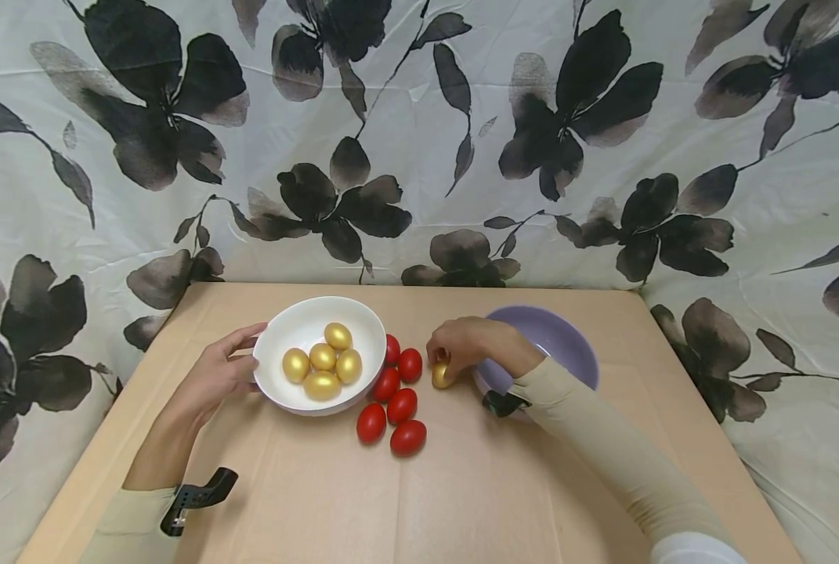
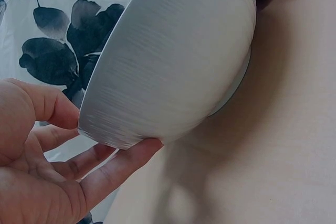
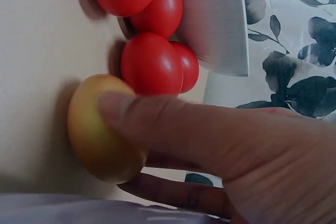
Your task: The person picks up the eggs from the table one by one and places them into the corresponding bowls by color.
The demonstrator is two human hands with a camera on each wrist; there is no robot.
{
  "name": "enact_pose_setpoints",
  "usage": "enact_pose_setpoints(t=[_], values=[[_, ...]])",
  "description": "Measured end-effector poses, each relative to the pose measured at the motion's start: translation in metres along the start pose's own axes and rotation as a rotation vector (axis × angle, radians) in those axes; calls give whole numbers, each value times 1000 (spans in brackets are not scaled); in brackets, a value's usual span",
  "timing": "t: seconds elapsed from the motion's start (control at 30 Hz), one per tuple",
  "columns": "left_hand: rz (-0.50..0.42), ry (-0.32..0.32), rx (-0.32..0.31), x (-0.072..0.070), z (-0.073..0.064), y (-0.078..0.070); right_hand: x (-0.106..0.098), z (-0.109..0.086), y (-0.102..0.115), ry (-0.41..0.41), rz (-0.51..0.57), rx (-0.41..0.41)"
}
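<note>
My left hand (image 1: 216, 377) holds the left side of a white bowl (image 1: 370, 329), fingers and thumb spread along its rim and outer wall, as the left wrist view shows. Inside the bowl sit several golden eggs (image 1: 323, 356). My right hand (image 1: 470, 345) pinches another golden egg (image 3: 97, 135) between thumb and fingers, low over the table, just left of a purple bowl (image 1: 567, 345). Several red eggs (image 1: 408, 438) lie between the two bowls; some are close against the white one. My right forearm crosses the purple bowl and hides part of it.
Everything stands on a light wooden table (image 1: 306, 493). Behind and beside it hangs a white cloth (image 1: 447, 117) with dark flowers. Each wrist wears a black strap mount, like the left one (image 1: 204, 493).
</note>
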State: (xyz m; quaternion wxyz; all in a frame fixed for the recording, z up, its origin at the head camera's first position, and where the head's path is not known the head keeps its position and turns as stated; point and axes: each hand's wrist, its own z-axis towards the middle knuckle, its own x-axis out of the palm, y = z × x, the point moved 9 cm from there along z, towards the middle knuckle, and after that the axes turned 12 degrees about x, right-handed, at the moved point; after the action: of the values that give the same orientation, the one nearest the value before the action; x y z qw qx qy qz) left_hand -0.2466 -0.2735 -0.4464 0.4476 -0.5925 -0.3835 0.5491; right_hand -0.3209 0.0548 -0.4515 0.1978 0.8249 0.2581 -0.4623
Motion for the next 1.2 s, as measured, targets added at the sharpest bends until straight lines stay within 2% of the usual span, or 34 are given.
enact_pose_setpoints(t=[0.3, 0.67, 0.97, 1.2], values=[[5, -3, 1, 0, 0, 0, 7, -3, 1, 75, 13, -15], [12, -4, 11, 0, -1, -1, -1, -5, 2, -3, 37, -69], [13, -7, 28, -1, -1, -1, -16, -13, 8, -65, 154, -185], [9, -4, 24, 0, 0, -1, -28, -16, 11, -103, 226, -231]])
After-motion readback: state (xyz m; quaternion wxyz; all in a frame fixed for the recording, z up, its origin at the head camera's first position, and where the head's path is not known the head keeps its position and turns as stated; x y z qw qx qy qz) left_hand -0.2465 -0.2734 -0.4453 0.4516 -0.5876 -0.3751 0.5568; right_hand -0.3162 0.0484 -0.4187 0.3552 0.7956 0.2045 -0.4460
